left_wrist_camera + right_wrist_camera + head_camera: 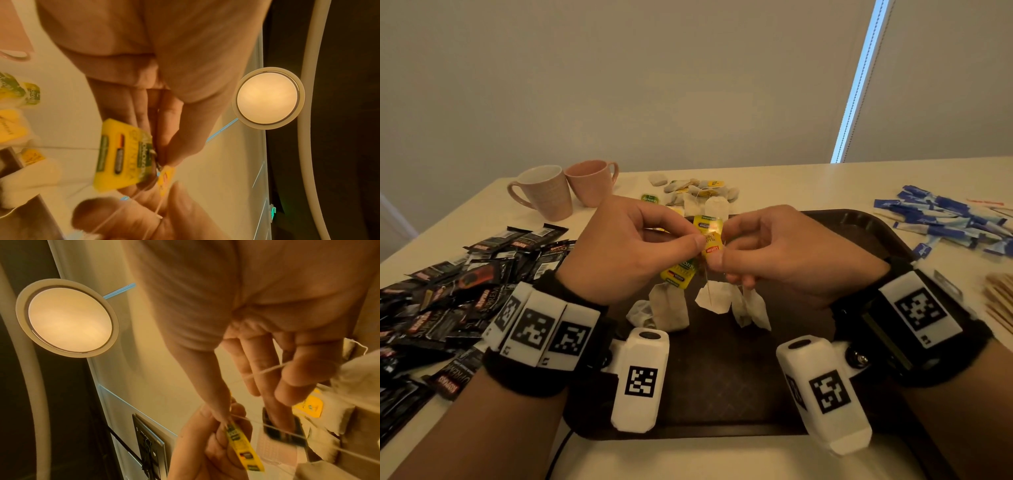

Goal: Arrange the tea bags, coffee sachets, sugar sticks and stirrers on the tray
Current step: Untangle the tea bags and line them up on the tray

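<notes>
Both hands are raised over the dark brown tray (722, 377), working on a tangle of tea bags. My left hand (688, 236) pinches yellow tea bag tags (707, 224) between thumb and forefinger; the left wrist view shows one such tag (121, 155) up close. My right hand (726, 253) pinches the tea bag strings beside a yellow-red Lipton tag (714, 247), and a string (267, 369) crosses its fingers. Several white tea bags (667, 308) (714, 298) (753, 308) dangle under the hands, just above the tray.
More tea bags (698, 192) are heaped behind the tray. Black coffee sachets (448, 294) cover the table on the left, and two pink mugs (544, 192) stand at the back left. Blue sugar sticks (945, 219) and wooden stirrers (1000, 301) lie on the right.
</notes>
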### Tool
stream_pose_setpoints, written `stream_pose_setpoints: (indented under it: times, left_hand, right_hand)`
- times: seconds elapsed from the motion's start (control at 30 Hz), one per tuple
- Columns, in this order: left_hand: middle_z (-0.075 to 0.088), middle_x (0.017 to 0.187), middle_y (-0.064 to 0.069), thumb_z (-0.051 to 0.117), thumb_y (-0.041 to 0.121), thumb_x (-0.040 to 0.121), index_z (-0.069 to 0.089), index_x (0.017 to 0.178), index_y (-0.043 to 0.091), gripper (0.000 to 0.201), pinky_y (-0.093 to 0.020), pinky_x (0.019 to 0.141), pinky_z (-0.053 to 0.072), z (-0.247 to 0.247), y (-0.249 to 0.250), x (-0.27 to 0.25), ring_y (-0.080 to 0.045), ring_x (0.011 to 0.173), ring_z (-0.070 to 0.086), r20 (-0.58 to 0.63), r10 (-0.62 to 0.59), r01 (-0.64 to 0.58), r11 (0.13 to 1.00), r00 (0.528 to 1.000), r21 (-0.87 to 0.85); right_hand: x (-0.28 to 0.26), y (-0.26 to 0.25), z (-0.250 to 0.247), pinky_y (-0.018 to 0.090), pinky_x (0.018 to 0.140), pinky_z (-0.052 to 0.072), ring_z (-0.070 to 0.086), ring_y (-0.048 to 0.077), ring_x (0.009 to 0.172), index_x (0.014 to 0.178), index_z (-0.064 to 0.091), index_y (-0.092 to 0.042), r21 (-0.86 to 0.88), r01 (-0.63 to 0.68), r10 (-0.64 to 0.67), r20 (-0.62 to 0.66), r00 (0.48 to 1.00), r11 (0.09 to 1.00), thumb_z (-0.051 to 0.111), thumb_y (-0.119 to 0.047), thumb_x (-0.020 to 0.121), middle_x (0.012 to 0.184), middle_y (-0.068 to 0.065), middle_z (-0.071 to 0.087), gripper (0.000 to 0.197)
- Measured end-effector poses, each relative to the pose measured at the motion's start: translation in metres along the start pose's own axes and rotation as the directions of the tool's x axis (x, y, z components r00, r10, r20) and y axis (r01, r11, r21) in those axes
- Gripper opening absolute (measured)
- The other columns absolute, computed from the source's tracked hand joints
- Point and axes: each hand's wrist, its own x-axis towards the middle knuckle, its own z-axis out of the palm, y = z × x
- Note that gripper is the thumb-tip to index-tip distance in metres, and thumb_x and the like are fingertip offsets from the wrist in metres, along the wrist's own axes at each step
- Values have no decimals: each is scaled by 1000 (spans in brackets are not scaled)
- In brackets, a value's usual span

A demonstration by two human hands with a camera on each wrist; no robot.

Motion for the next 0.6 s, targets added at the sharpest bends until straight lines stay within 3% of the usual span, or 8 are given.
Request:
stream_pose_setpoints:
  times: [0.1, 0.3, 0.4, 0.5, 0.6]
  left_hand:
    - [77, 82, 3, 73, 30, 68, 75, 80, 16, 18, -22, 70, 59, 1, 1, 0, -12, 76, 74, -9, 12, -12, 1000, 1000, 5]
    - [77, 82, 3, 73, 29, 68, 75, 81, 14, 19, -21, 70, 58, 1, 1, 0, -12, 77, 74, -7, -2, 2, 1000, 1000, -17]
    - [77, 82, 3, 73, 28, 68, 75, 80, 16, 17, -22, 69, 58, 1, 3, 0, -13, 77, 74, -2, -16, 16, 1000, 1000, -20]
    - [77, 81, 2, 74, 29, 67, 75, 79, 17, 17, -23, 70, 58, 1, 3, 0, -14, 78, 74, 10, -26, 26, 999, 1000, -33]
    - [77, 82, -3, 82, 30, 68, 77, 79, 15, 20, -37, 76, 61, 4, 2, 0, -20, 80, 74, 28, -39, 40, 999, 999, -35]
  right_hand:
    - [0, 0, 0, 24, 68, 52, 65, 17, 78, 106, 73, -8, -65, -18, 22, 65, 998, 998, 76, -22, 82, 91, 6, 78, 28]
    - [-3, 0, -1, 24, 67, 47, 62, 23, 81, 93, 76, -5, -78, -16, 25, 114, 993, 997, 73, -11, 85, 85, 6, 77, 11]
    - [-2, 1, -1, 29, 70, 48, 61, 24, 76, 92, 78, -7, -87, 8, -2, 67, 998, 996, 77, -16, 82, 82, 9, 76, 13]
    - [0, 1, 1, 41, 77, 53, 62, 26, 74, 92, 79, -9, -108, 23, -20, 25, 999, 994, 80, -26, 76, 83, 13, 75, 23]
    - [1, 1, 5, 53, 85, 54, 67, 35, 83, 92, 80, -11, -174, 10, -5, 28, 1000, 985, 82, -41, 65, 88, 12, 76, 40]
